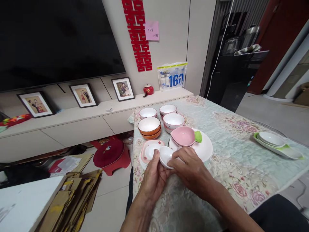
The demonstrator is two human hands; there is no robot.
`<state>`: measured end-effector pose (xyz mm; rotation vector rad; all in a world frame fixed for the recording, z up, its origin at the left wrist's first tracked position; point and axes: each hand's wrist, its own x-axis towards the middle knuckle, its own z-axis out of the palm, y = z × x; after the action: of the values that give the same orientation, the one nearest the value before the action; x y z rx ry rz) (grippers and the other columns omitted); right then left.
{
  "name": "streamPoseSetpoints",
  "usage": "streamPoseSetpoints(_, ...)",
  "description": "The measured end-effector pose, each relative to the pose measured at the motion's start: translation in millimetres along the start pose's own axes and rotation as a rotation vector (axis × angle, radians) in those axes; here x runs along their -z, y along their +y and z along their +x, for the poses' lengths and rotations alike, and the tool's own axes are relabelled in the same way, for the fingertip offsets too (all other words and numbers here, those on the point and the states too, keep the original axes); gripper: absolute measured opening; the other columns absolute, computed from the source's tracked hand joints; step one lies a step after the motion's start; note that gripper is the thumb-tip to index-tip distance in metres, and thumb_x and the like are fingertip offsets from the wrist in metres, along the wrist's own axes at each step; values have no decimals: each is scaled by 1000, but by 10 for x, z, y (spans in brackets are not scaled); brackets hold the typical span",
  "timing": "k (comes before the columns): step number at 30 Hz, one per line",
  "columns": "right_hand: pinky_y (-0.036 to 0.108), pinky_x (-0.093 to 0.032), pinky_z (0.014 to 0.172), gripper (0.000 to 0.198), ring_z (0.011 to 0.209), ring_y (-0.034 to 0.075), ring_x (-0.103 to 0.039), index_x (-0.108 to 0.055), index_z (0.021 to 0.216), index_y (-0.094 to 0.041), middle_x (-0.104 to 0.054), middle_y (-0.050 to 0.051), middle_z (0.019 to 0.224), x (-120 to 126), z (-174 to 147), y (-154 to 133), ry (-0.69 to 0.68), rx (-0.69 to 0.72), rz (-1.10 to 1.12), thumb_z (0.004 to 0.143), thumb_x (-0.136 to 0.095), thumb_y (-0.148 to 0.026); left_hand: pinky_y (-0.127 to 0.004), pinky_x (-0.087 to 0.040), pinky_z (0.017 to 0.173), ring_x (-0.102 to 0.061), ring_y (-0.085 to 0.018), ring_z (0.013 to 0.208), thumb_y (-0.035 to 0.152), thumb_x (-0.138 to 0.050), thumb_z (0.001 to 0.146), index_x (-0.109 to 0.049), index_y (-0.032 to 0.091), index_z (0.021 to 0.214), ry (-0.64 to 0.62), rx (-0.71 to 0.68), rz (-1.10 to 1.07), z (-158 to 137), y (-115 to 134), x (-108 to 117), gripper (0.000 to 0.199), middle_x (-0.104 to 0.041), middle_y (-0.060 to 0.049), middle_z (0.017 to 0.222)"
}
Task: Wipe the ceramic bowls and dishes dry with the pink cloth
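A small white ceramic piece, seemingly a soup spoon (pixel 165 155), is held between both hands over the near end of the table. My left hand (pixel 154 174) grips its left edge, thumb up along the rim. From the right, my right hand (pixel 190 167) pinches its other end, and the fingers hide that part. Just beyond lie a pink-rimmed plate (pixel 145 158) and a large white plate (pixel 206 148). On the white plate rests a pink bowl (pixel 183 136) with a green leaf-shaped handle.
Behind the plates stand stacked orange bowls (pixel 149 126), a red-rimmed white bowl (pixel 174 120) and two more bowls. Leaf-edged dishes (pixel 271 140) are stacked at the tablecloth's (pixel 231 151) right side. A red stool (pixel 109 154) and flattened cardboard (pixel 70 199) occupy the floor at left.
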<state>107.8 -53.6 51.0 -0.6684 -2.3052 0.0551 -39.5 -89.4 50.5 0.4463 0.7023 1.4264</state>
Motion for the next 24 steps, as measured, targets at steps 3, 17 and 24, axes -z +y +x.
streamPoseSetpoints(3, 35, -36, 72, 12, 83, 21, -48, -59, 94, -16, -61, 7, 92, -8, -2, -33, 70, -47, 1, 94, -51, -7, -30, -56, 85, -69, -23, 102, 42, -66, 89, -69, 14, 111, -43, -78, 97, -11, -43, -28, 36, -75, -13, 109)
streamPoseSetpoints(17, 36, -37, 74, 12, 81, 21, -48, -62, 89, -16, -60, 6, 87, 76, 27, -38, -57, 34, 34, 96, -52, -16, -24, -57, 60, -68, -16, 74, 37, -68, 88, -72, 13, 103, -2, -29, 0, -56, -26, 14, 28, -75, -9, 93)
streamPoseSetpoints(24, 34, -39, 72, 13, 82, 21, -49, -62, 90, -15, -61, 8, 86, 5, 4, -82, 97, -73, 81, 96, -50, -11, -23, -55, 79, -66, -13, 85, 29, -75, 84, -70, 14, 110, -37, -109, 81, -65, -83, -36, 31, -73, -8, 101)
